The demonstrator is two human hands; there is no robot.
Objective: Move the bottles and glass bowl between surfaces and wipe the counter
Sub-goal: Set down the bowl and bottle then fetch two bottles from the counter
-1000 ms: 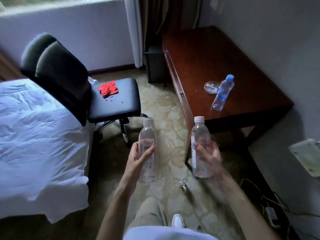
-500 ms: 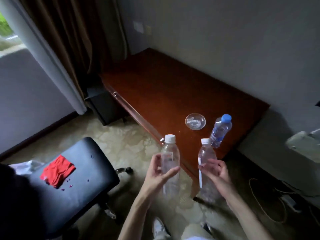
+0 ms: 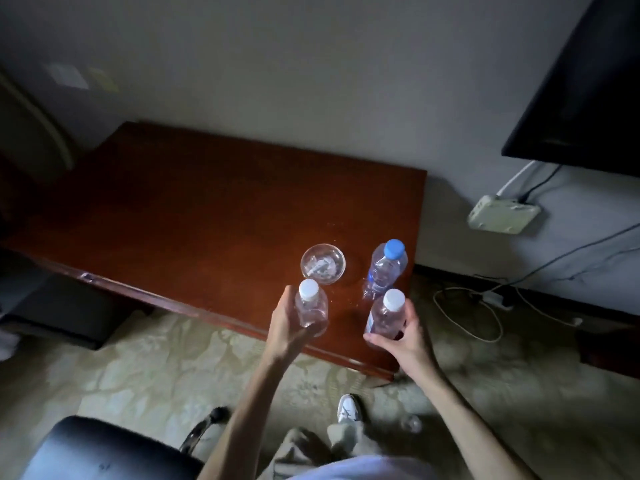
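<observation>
Both hands grip clear plastic bottles with white screw caps over the front right part of the bench, a glossy reddish-brown wooden slab. Left hand wraps the left bottle; right hand clasps the right bottle, which carries a label strip. Just beyond them stand a round glass bowl and a ribbed blue-capped bottle, near the bench's right edge.

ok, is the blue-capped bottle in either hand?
No, the blue-capped bottle stands free on the desk; both hands hold white-capped ones.
</observation>
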